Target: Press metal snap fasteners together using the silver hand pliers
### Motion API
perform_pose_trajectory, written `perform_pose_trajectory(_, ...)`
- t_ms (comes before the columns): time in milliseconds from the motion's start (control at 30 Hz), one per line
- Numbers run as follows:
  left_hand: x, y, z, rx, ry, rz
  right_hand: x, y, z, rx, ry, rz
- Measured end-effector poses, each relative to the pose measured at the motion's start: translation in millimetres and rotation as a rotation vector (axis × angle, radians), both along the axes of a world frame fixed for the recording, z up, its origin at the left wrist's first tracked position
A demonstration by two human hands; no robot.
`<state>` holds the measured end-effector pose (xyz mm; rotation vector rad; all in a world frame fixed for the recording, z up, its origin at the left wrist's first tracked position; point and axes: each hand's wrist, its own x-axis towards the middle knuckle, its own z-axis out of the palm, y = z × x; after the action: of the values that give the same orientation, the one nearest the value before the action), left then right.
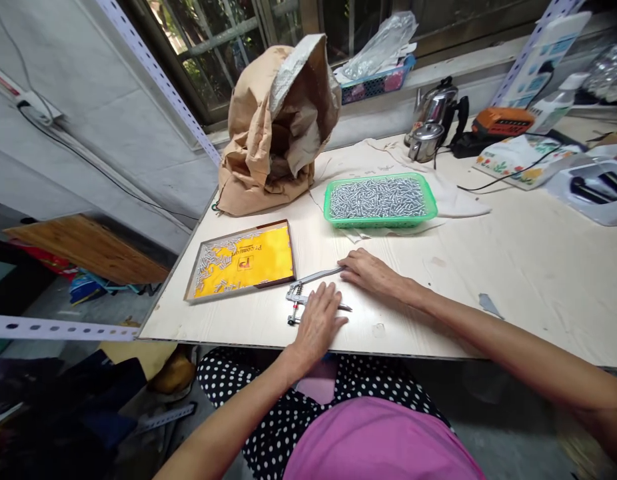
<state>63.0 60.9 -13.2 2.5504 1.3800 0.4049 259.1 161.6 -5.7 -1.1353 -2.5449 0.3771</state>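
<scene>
A metal hand tool (308, 285) with two long handles lies on the pale table (513, 267) near its front edge. My left hand (316, 323) lies flat on the lower handle, fingers stretched out. My right hand (368, 270) rests flat on the table with its fingertips on the end of the upper handle. A shallow yellow tray (261, 260) with several small metal pieces stands just left of the tool. A green basket (333, 215) full of small metal pieces stands behind my right hand.
A crumpled brown paper sack (276, 127) stands at the back left. Further right are a metal kettle (433, 117), an orange device (501, 121), cables and a floral cloth (518, 157). The table's left edge drops to a cluttered floor.
</scene>
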Motion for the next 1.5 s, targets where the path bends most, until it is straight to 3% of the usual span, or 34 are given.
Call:
perform_pose_trajectory(133, 8, -15, 1.6, -0.067, -0.031, -0.025, -6, 23, -0.5, 0.028, -0.098, -0.079)
perform_pose_trajectory(267, 9, -17, 4.0, -0.084, -0.073, -0.021, -26, 30, 15.9, 0.044, -0.19, -0.17)
perform_pose_trajectory(333, 9, -17, 1.6, -0.076, -0.105, -0.018, -45, 18, 24.2, 0.076, -0.181, -0.056)
perform_pose_trajectory(500, 7, -18, -16.1, -0.117, -0.166, 0.011, -97, -22, 29.1, 0.161, -0.16, 0.514)
perform_pose_trajectory(633, 7, -25, -21.8, -0.059, -0.127, 0.032, -120, -27, 21.4, 0.214, -0.22, 0.655)
perform_pose_trajectory(700, 6, -33, -12.1, 0.021, -0.122, -0.046, -127, -25, 14.7, 0.245, -0.222, 0.682)
perform_pose_trajectory(767, 1, -41, 6.5, 0.132, -0.157, -0.212, -131, -23, 8.7, 0.234, -0.177, 0.687)
perform_pose_trajectory(833, -15, -41, 29.6, 0.272, -0.215, -0.336, -132, -21, 8.3, 0.134, -0.056, 0.661)
perform_pose_trajectory(867, -29, -37, 41.0, 0.337, -0.236, -0.33, -130, -20, 11.8, 0.065, 0.044, 0.629)
perform_pose_trajectory(933, -68, -18, 59.7, 0.423, -0.229, -0.159, -121, -14, 27.3, -0.044, 0.284, 0.531)
perform_pose_trajectory(1000, -119, 12, 70.4, 0.384, -0.058, 0.136, -104, -1, 50.7, -0.04, 0.494, 0.378)
perform_pose_trajectory(1067, -170, 44, 73.0, 0.263, 0.128, 0.384, -79, 19, 74.6, 0.073, 0.59, 0.195)
perform_pose_trajectory(1167, -224, 83, 66.5, 0.057, 0.252, 0.61, -33, 57, 95.7, 0.305, 0.566, -0.158)
perform_pose_trajectory(1233, -239, 100, 58.4, 0.01, 0.264, 0.67, -1, 82, 96.1, 0.403, 0.496, -0.319)
perform_pose_trajectory(1333, -241, 115, 45.3, -0.004, 0.262, 0.712, 36, 105, 83.0, 0.452, 0.271, -0.394)
perform_pose_trajectory(1433, -235, 125, 36.2, -0.028, 0.272, 0.764, 48, 102, 66.6, 0.482, 0.146, -0.399)
perform_pose_trajectory(1500, -233, 130, 34.7, -0.04, 0.285, 0.789, 42, 83, 56.6, 0.433, 0.156, -0.309)
